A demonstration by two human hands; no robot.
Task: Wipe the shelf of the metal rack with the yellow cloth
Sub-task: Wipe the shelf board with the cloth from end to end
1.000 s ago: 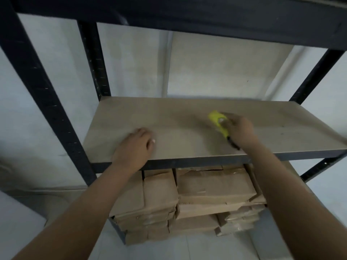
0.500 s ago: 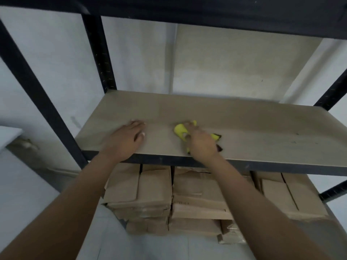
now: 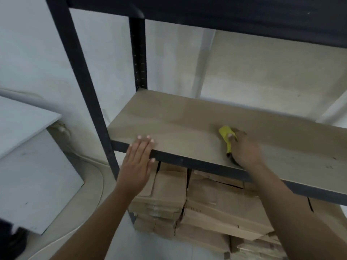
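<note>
My right hand (image 3: 246,149) has its grip closed on the yellow cloth (image 3: 227,136), pressing it flat to the shelf (image 3: 180,128) near the front edge, so each stroke drags dust along. My left hand (image 3: 139,156) lies open, fingers straight over the shelf's front edge near its left corner, likely bracing the metal rack (image 3: 78,72).

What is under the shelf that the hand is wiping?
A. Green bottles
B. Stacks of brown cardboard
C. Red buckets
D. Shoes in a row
B. Below the shelf, where the right hand presses the yellow cloth, lie stacks of flattened brown cardboard.
</note>
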